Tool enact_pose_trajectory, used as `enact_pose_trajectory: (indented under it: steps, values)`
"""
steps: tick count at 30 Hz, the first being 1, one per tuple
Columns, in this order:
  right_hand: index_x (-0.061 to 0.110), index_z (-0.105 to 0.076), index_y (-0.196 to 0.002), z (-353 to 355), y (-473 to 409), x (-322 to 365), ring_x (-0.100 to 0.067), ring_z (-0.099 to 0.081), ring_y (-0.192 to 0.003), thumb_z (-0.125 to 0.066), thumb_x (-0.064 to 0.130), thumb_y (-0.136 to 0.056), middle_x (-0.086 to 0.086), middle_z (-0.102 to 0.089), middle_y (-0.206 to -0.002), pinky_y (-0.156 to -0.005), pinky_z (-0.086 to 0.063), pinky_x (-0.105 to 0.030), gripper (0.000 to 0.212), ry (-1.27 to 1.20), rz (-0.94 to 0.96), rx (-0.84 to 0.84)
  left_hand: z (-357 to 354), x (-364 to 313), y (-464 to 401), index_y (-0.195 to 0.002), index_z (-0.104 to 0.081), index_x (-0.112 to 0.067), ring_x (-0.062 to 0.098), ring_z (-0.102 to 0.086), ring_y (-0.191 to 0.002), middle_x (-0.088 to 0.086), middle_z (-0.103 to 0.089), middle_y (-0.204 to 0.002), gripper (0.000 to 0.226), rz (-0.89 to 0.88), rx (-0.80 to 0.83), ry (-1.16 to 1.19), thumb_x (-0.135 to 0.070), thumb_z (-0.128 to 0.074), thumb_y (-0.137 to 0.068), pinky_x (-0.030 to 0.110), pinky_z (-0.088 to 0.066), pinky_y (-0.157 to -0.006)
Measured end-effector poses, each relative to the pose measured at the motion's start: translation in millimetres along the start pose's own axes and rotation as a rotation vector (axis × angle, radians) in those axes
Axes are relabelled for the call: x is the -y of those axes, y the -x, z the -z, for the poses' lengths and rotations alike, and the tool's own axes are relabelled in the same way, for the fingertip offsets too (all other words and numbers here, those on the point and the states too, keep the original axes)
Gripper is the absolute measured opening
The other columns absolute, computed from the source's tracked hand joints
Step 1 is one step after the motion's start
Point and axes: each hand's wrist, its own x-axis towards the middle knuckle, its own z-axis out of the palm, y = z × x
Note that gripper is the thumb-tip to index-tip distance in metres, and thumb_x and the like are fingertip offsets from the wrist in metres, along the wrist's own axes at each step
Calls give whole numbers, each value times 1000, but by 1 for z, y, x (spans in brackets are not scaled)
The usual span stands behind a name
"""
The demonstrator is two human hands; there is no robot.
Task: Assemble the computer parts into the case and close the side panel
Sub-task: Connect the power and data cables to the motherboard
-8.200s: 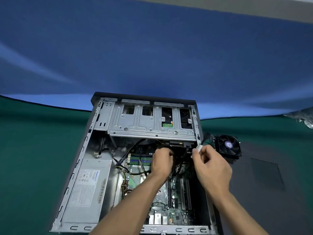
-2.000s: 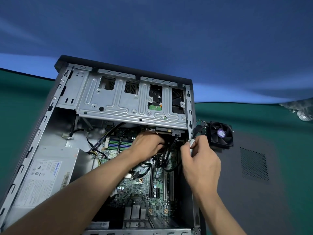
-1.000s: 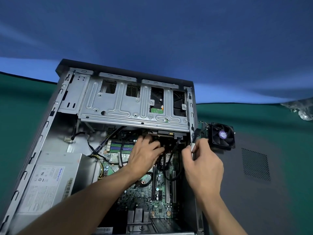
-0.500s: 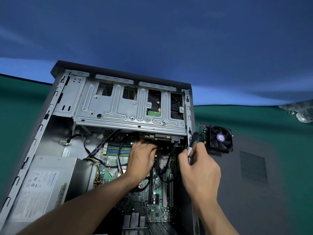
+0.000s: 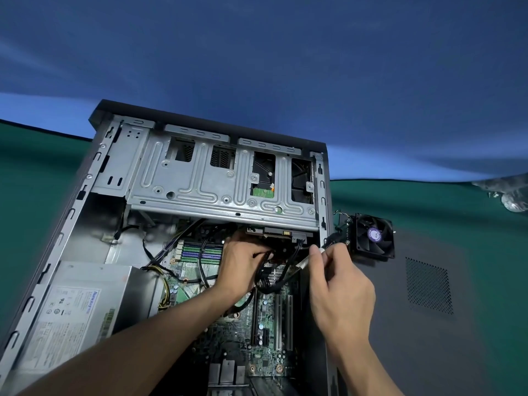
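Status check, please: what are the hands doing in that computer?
Left hand grips black cables under drive cage. Right hand pinches white connector. Fan outside case; side panel off.

The left hand (image 5: 243, 264) hides its fingertips among black cables (image 5: 265, 281). The case (image 5: 71, 212) is cut off at the near edge. The power supply (image 5: 68, 315) label is unreadable.

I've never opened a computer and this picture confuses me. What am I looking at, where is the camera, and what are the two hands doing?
The camera sits on the person's head, looking down at their bare hands. An open grey metal computer case lies on a green surface. Inside are a green circuit board and a silver power supply box. The left hand grips black cables under the grey drive cage. The right hand pinches a small white connector. A black fan and the dark side panel lie outside.
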Motion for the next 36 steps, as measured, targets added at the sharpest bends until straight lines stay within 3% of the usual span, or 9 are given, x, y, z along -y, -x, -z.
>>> enact_pose_trajectory:
  steps: [5, 9, 14, 20, 29, 32, 36]
  values:
    - [25, -34, -64, -1, 0, -1, -13, -47, -49, -40, 49, -88, 5, -44, -47, -50, -35, -31, 35, -3, -6, -3, 2, -1, -2, -101, -74, -12, 14, -68, -90, 1, -73, -100, 16, -64, 40, -101, -12, -67, -86, 46, -44, -99]
    - [24, -33, -63, -1, -1, -1, -14, -47, -49, -42, 47, -86, 5, -45, -47, -51, -34, -31, 34, -7, -11, 1, 4, -3, -3, -101, -75, -18, 9, -69, -78, -4, -74, -94, 15, -176, 66, -220, -18, -66, -89, 44, -49, -94]
    - [24, -33, -64, -1, 0, -1, -20, -47, -51, -43, 41, -87, 4, -45, -48, -53, -38, -35, 30, -12, -22, 3, 2, 0, -5, -101, -74, -20, 12, -70, -73, -2, -75, -86, 16, -265, 89, -436, -19, -61, -91, 35, -45, -101]
    - [23, -33, -63, -1, 0, -1, -16, -44, -48, -47, 35, -86, 4, -42, -47, -49, -34, -30, 30, -10, -9, -14, 4, 1, -8, -98, -74, -18, 15, -66, -64, 4, -71, -74, 21, -304, 149, -563, -15, -53, -94, 29, -49, -91]
    - [21, -35, -65, -1, 0, -1, -21, -45, -49, -52, 31, -86, 4, -43, -47, -51, -38, -35, 29, 7, -18, -6, 5, -9, -6, -87, -69, -14, 17, -58, -59, 2, -63, -67, 26, -228, 195, -614, -12, -44, -95, 29, -46, -90]
    - [21, -36, -66, -2, 0, -1, -24, -45, -50, -52, 31, -87, 3, -43, -48, -52, -39, -35, 29, 11, -14, -17, 6, -9, -5, -87, -71, -12, 19, -56, -55, 2, -58, -61, 26, -258, 170, -632, -11, -45, -94, 32, -53, -80]
    - [21, -37, -66, -2, -1, -1, -22, -45, -50, -51, 33, -86, 4, -43, -48, -52, -37, -34, 27, 9, -17, -11, 7, -8, -9, -89, -71, -12, 19, -61, -65, 2, -66, -72, 25, -191, 212, -603, -20, -48, -97, 32, -47, -94]
